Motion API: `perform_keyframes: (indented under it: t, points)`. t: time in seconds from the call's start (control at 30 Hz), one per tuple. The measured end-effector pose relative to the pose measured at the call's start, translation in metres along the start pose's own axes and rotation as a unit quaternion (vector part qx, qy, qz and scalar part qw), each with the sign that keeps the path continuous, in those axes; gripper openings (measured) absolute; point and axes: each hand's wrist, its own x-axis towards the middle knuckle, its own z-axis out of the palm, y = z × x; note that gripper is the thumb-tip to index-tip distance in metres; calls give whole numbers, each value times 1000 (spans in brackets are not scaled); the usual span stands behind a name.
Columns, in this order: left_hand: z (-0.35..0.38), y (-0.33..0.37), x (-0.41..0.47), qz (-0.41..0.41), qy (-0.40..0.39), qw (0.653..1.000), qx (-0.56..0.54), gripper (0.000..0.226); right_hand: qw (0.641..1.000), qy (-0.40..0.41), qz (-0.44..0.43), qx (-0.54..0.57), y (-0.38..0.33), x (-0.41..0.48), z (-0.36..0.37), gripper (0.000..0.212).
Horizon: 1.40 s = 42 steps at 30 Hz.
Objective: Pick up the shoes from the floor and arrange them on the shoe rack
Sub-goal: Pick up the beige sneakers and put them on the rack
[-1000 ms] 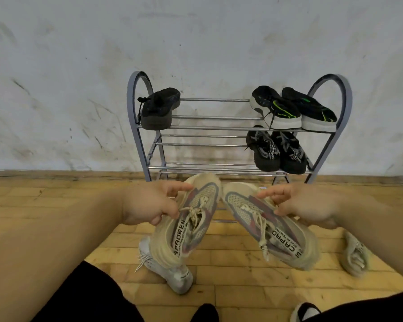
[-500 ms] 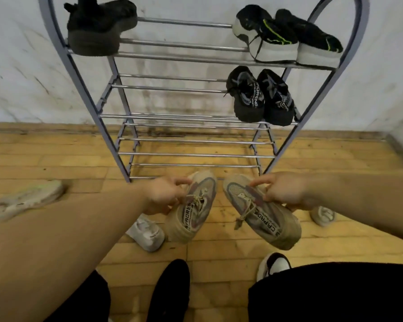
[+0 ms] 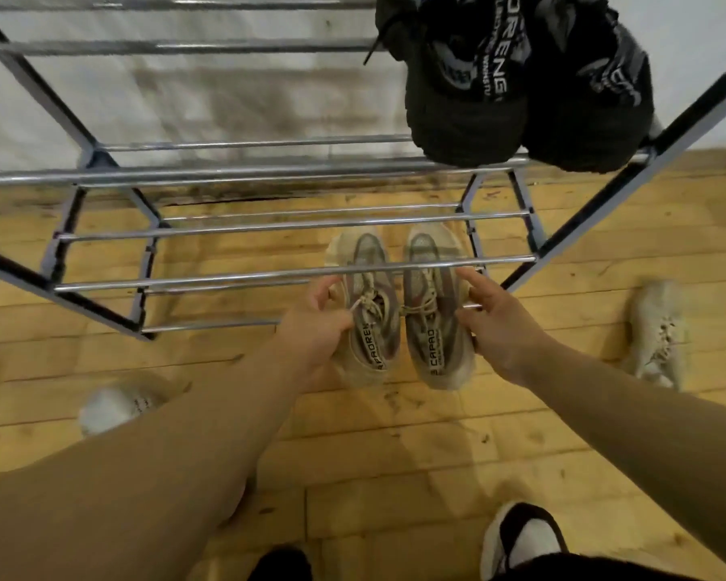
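Two beige sneakers lie side by side, toes pointing to the wall, on the bottom tier of the metal shoe rack (image 3: 235, 174). My left hand (image 3: 319, 325) grips the left beige sneaker (image 3: 367, 316) at its side, thumb by the laces. On the right beige sneaker (image 3: 432, 325), my right hand (image 3: 495, 325) holds the outer side with its fingers spread along it. A rack bar crosses in front of both toes.
A pair of black sneakers (image 3: 520, 86) sits on the tier above, at the right. On the wooden floor lie a beige shoe (image 3: 659, 333) to the right and a white shoe (image 3: 114, 408) to the left. My own shoe (image 3: 520, 534) is at the bottom.
I have leaned in close to the rack. Both hands carried the beige sneakers forward and down from the air onto the bottom tier and turned them parallel.
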Motion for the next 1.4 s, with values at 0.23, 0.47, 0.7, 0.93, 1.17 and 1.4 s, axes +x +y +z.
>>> perform_keyframes:
  t: [0.23,0.47,0.7,0.93,1.17,1.4]
  points:
    - [32,21,48,113,10,993,24,44,998,-15,-36,49,-10,59,-2,37]
    - [26,13,102,133,-32,983,120,46,999,-6,-42,14,-16,96,-9,50]
    - [12,-1,48,141,-63,923,354,63,903,41,-146,-401,17,70,9,60]
    - [19,-6,48,185,-48,892,409,75,850,16,-115,-514,25,61,15,68]
    - [54,-11,51,186,-44,898,397,79,819,72,-156,-547,44,61,3,65]
    - [68,-16,49,197,-21,896,397,79,784,60,-182,-591,43,74,-1,66]
